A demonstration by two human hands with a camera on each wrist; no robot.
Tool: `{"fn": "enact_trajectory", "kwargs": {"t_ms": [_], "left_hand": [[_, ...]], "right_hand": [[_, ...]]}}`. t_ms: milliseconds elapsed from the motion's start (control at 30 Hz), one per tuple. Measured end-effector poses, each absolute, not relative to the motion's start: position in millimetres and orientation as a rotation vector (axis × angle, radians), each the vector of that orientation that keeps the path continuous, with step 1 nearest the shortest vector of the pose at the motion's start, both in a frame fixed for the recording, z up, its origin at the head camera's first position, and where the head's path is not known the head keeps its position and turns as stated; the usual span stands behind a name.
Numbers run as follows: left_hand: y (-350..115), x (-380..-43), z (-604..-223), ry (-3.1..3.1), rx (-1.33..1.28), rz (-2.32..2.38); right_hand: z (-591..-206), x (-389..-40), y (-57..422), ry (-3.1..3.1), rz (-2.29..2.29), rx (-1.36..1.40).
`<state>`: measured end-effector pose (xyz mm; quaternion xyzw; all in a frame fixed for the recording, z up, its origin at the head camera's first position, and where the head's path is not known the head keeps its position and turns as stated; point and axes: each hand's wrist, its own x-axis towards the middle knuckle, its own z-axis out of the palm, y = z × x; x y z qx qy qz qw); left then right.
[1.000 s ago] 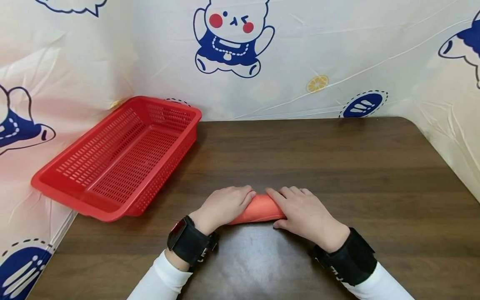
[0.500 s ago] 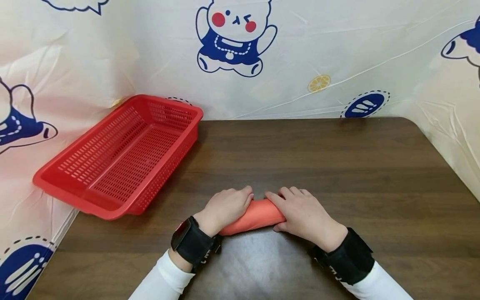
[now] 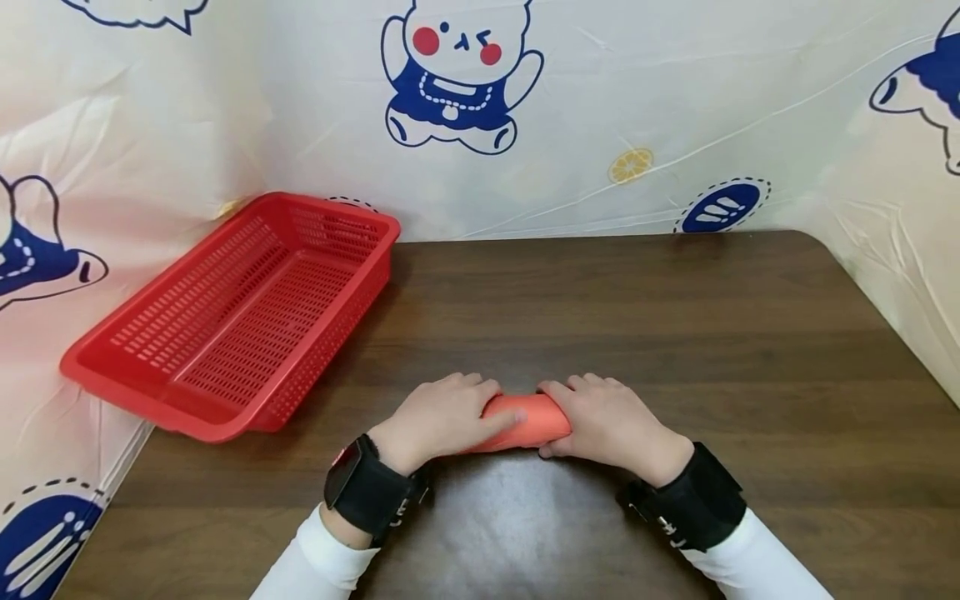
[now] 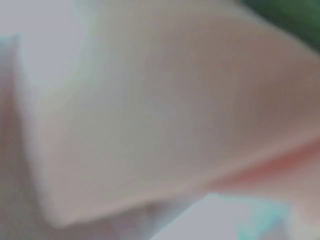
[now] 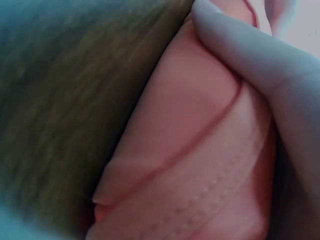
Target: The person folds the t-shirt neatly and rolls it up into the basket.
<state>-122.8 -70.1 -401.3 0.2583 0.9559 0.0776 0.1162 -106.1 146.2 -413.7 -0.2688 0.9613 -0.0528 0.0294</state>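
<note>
A coral-orange roll of smooth, soft-looking material (image 3: 536, 421) lies crosswise near the middle front of the table, between my two hands. My left hand (image 3: 442, 421) holds its left part, thumb laid across the front of the roll and the other fingers behind it. My right hand (image 3: 607, 421) grips the right end, with its thumb low at the near side. Up close in the right wrist view, the roll (image 5: 185, 125) shows overlapping layers and a row of stitch marks. The left wrist view is mostly blurred skin, with a thin coral strip.
A red perforated plastic basket (image 3: 360, 296) stands at the table's left rear, with nothing seen inside. The dark wooden table (image 3: 637, 325) meets a printed plastic sheet (image 3: 315, 108) at the back and sides. Black straps (image 3: 375, 492) circle both wrists.
The roll's left end swung nearer to me, then came back nearly level. My left hand has shifted its hold, and its thumb now reaches across the roll's front. The right hand stays almost in place.
</note>
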Motion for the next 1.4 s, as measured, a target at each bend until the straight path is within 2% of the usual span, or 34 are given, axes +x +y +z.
{"fn": "enact_trajectory", "kwargs": {"t_ms": [567, 867, 1133, 1400], "left_hand": [[-71.8, -122.4, -400.9, 2.88, 0.797, 0.094], [-74.9, -123.6, -395.6, 2.844, 0.644, 0.106], [-67.8, -123.9, -406.4, 2.894, 0.808, 0.117], [-66.2, -116.7, -408.8, 2.969, 0.782, 0.111]], "right_hand": [[-411.9, -117.5, 155.6, 3.01, -0.182, -0.769], [-411.9, -120.9, 161.3, 3.143, -0.148, -0.892], [-418.1, -117.3, 165.4, 3.095, -0.177, -0.814], [-418.6, -117.2, 165.0, 3.087, -0.202, -0.788]]}}
